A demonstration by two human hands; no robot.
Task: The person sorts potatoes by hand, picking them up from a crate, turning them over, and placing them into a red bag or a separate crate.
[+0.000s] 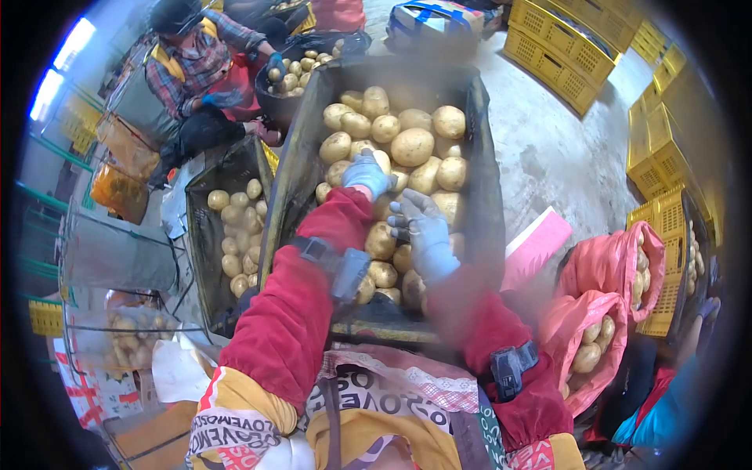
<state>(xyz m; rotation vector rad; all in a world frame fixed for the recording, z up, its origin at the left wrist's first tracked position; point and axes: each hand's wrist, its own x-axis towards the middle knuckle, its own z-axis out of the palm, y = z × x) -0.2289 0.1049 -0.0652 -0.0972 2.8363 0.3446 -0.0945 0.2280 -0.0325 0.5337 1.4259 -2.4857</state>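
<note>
A large dark-lined bin (pixel 489 149) full of potatoes (pixel 412 147) stands right in front of me. Over its middle, my left hand (pixel 366 174), in a light blue glove, has its fingers closed around a pale potato (pixel 382 162). My right hand (pixel 427 233), gloved the same way, hovers just below and to the right of it. Its fingers are slightly bent and apart, with nothing visible in them, close above the potatoes. Part of the pile is hidden beneath both hands and forearms.
A narrower bin of smaller potatoes (pixel 235 223) stands to the left. Pink sacks (pixel 583 345) with potatoes are at the right, near a pink slab (pixel 540 243). Yellow crates (pixel 556 59) are stacked behind. A co-worker (pixel 207 66) sits at upper left beside a tub of potatoes.
</note>
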